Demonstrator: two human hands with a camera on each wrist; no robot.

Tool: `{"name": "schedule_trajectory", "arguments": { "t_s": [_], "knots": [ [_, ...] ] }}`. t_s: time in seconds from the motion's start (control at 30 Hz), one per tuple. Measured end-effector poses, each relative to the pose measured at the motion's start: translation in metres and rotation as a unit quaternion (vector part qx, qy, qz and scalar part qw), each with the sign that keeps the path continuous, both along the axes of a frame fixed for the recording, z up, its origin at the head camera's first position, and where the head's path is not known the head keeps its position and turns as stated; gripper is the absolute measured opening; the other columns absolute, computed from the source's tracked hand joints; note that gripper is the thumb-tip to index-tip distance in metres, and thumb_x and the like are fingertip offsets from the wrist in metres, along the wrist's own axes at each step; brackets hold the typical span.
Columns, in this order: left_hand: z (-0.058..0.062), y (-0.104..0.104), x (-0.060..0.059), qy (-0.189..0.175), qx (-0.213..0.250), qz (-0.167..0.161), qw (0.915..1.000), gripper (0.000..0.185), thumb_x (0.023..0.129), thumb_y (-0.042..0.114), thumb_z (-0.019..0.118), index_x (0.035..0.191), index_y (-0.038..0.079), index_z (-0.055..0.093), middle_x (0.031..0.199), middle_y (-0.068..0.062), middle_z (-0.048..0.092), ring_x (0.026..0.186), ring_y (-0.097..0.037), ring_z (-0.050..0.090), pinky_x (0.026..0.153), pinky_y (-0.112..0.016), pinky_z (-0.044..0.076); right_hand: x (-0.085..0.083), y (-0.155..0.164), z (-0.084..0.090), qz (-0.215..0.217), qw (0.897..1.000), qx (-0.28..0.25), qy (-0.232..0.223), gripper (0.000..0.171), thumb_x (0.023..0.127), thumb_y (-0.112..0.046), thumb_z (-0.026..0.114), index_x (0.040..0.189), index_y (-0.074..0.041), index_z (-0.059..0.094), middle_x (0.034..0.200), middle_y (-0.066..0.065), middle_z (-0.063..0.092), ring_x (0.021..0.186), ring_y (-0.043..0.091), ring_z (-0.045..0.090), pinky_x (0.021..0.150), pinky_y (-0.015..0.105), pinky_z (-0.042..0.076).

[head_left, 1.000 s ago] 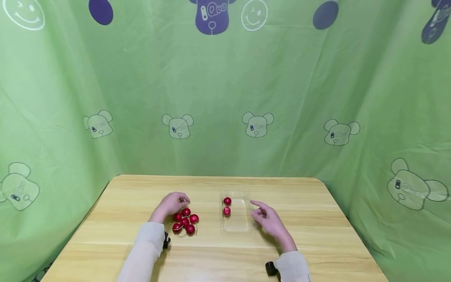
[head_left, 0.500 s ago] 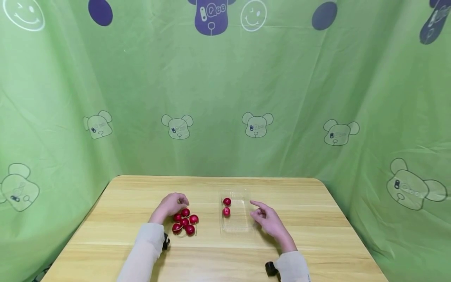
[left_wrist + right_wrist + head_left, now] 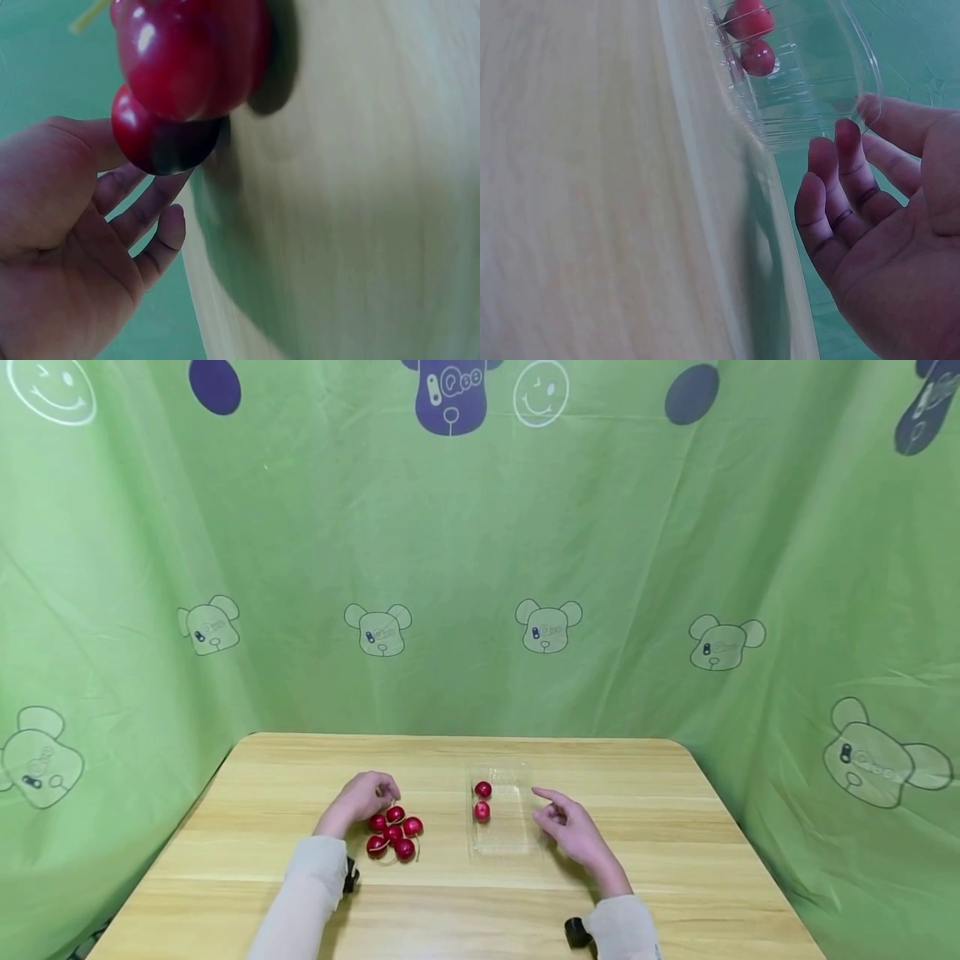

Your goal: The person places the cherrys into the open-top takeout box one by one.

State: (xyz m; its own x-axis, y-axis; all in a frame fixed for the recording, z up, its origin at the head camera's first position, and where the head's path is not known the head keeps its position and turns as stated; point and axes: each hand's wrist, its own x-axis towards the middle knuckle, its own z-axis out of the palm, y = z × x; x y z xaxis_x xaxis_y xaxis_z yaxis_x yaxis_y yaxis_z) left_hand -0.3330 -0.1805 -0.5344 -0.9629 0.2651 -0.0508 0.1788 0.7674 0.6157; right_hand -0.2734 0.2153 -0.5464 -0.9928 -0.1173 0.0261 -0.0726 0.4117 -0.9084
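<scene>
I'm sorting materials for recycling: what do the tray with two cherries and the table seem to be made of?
The tray looks like thin clear plastic, glossy: the wood shows through it and its ribbed rim catches light. The table looks like pale wood or wood-look laminate, matte, with visible grain lines.

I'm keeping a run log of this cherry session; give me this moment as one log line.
left hand: touching cherry pile | right hand: open beside clear tray | tray: two cherries | surface: wooden table

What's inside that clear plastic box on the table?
The clear plastic box holds two red cherries, both at its far end, one behind the other. The rest of it looks empty; nothing covers it, and the right hand rests beside it.
</scene>
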Motion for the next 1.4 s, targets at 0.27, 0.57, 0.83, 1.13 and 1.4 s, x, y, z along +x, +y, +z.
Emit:
{"name": "schedule_trajectory", "arguments": {
  "t_s": [0.27, 0.57, 0.83, 1.13, 1.4],
  "knots": [
    [-0.003, -0.005, 0.000, 0.022, -0.009, -0.005, 0.9997, 0.018, 0.086, -0.005, 0.074, 0.091, 0.013, 0.073, 0.086, 0.001, 0.068, 0.085, -0.015, 0.062, 0.091, -0.045, 0.054, 0.001, 0.002, -0.002, 0.003, 1.000, -0.003, 0.001, 0.050, 0.100, -0.012, 0.068, 0.148, -0.007, 0.054, 0.097, 0.009, 0.065, 0.082, 0.016, 0.060, 0.070, 0.026, 0.054],
    [-0.003, -0.007, 0.002, 0.038, -0.020, -0.010, 0.9990, 0.014, 0.085, -0.001, 0.077, 0.085, 0.012, 0.072, 0.082, 0.003, 0.067, 0.082, -0.014, 0.060, 0.089, -0.044, 0.054, 0.002, 0.003, 0.001, 0.004, 1.000, 0.003, -0.003, 0.051, 0.100, -0.013, 0.068, 0.149, -0.007, 0.053, 0.099, 0.009, 0.065, 0.084, 0.017, 0.060, 0.072, 0.025, 0.054],
    [-0.004, -0.008, 0.002, 0.042, -0.019, -0.012, 0.9989, 0.013, 0.088, 0.002, 0.077, 0.086, 0.013, 0.071, 0.082, 0.003, 0.067, 0.081, -0.014, 0.060, 0.088, -0.043, 0.054, 0.004, 0.001, 0.002, 0.003, 1.000, -0.003, 0.003, 0.051, 0.100, -0.011, 0.069, 0.148, -0.004, 0.053, 0.099, 0.011, 0.065, 0.082, 0.017, 0.059, 0.069, 0.026, 0.053],
    [-0.004, -0.008, 0.005, 0.050, -0.014, -0.021, 0.9984, 0.013, 0.090, 0.004, 0.076, 0.088, 0.015, 0.070, 0.083, 0.004, 0.067, 0.080, -0.012, 0.059, 0.085, -0.040, 0.054, 0.002, 0.000, 0.000, 0.004, 1.000, -0.008, 0.001, 0.051, 0.100, -0.010, 0.068, 0.148, -0.003, 0.053, 0.098, 0.010, 0.065, 0.081, 0.017, 0.058, 0.067, 0.027, 0.052],
    [0.003, -0.002, 0.006, 0.074, -0.018, -0.021, 0.9969, 0.009, 0.092, 0.006, 0.074, 0.091, 0.015, 0.071, 0.087, 0.004, 0.070, 0.082, -0.011, 0.060, 0.086, -0.041, 0.055, 0.007, -0.004, 0.014, 0.010, 1.000, -0.006, -0.005, 0.051, 0.100, -0.007, 0.066, 0.148, 0.000, 0.051, 0.098, 0.012, 0.064, 0.083, 0.019, 0.059, 0.070, 0.030, 0.054]
  ]
}}
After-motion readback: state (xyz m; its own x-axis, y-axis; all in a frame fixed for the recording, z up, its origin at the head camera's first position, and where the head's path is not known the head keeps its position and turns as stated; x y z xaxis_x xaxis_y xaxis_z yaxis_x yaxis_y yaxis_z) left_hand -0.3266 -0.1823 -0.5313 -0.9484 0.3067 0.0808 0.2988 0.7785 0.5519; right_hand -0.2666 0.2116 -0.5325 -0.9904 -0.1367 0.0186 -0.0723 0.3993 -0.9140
